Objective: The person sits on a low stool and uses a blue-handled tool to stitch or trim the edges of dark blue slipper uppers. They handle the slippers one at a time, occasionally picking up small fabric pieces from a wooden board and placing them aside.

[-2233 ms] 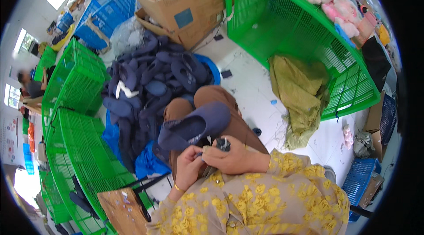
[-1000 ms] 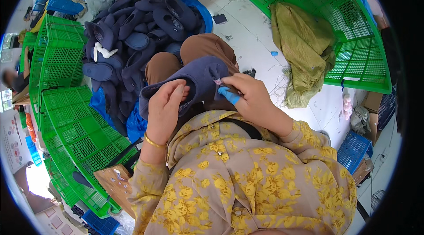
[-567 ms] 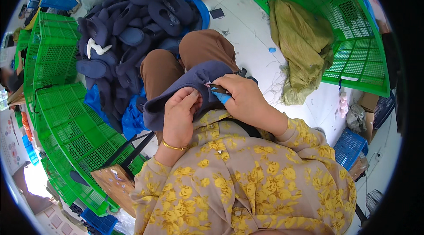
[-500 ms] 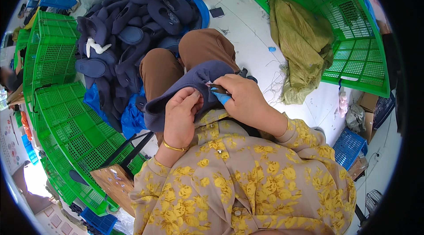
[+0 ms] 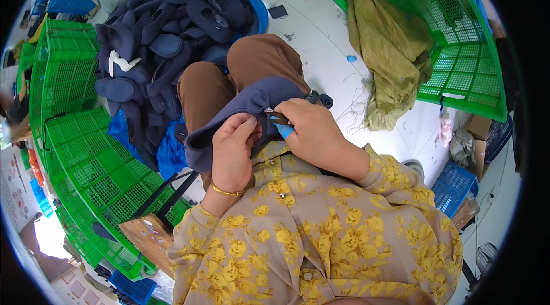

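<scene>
Navy-blue, slip-on, fabric-looking shoe (image 5: 232, 109) lies across the person's lap, on the brown trousers (image 5: 200, 88), between both hands. Likely light, soft and bendy, not slippery, hard to break; the upper probably creases under finger pressure while the sole gives some stiffness. Best hold would be the rim of the foot opening or the sole edge, with one hand steadying the body. Looks plain matte navy, tilted, upper puckered into folds near the right hand, with a small pale-pink speck there, too small to identify. Left hand (image 5: 232, 147) has thumb and forefinger pressed together, seemingly pinching the shoe's near edge; exact fold hidden. Right hand (image 5: 318, 136) is curled, thumb and fingers closed around a small dark tool (image 5: 277, 116), its tip at the puckered fabric; bright blue wrap (image 5: 284, 130) beside it, can't tell if on finger or handle. Heap of similar navy shoes (image 5: 166, 47) sits beyond the knees, to the left.
</scene>
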A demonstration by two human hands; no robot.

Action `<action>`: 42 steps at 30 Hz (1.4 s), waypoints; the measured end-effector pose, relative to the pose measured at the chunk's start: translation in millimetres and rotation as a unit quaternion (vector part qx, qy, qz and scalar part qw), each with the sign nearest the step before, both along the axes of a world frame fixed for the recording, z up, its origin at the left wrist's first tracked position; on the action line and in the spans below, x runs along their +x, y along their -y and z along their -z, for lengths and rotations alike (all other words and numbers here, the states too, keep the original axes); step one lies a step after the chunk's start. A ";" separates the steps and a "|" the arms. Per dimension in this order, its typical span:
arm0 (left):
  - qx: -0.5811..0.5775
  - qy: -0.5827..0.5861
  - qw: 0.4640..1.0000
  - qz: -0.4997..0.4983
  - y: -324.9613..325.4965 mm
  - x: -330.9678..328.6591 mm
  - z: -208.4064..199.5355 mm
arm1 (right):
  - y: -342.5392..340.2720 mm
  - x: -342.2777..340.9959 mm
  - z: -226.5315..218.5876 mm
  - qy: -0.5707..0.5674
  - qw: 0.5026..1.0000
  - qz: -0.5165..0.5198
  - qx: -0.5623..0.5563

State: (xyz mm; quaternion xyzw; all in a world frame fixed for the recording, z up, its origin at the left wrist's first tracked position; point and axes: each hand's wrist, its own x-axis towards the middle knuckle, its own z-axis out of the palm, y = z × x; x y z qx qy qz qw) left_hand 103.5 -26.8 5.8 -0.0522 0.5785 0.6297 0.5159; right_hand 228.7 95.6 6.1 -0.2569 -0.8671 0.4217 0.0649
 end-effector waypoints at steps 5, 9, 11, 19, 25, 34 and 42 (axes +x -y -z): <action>-0.024 -0.025 0.999 0.019 -5.2 2.2 -3.6 | -0.3 -0.4 9.5 -0.019 1.000 -0.003 0.007; -0.065 -0.096 0.993 0.040 -10.0 4.1 3.9 | 0.7 -0.9 10.4 -0.019 1.000 -0.002 -0.003; -0.087 -0.116 0.989 0.039 -13.4 5.1 5.4 | 1.0 -0.3 10.0 -0.021 1.000 -0.001 -0.005; -0.094 -0.154 0.981 0.067 -15.4 7.0 5.3 | 8.2 4.0 22.4 -0.039 0.999 0.031 -0.018; -0.044 -0.140 0.986 0.086 -15.1 4.4 0.6 | 6.1 7.8 14.0 -0.070 0.989 0.067 -0.111; 0.076 -0.028 0.988 0.129 0.3 -7.3 4.9 | 6.1 22.9 10.1 -0.080 0.959 0.065 -0.264; 0.086 -0.027 0.988 0.123 2.4 -7.6 7.5 | 15.2 24.3 19.6 -0.121 0.971 0.055 -0.200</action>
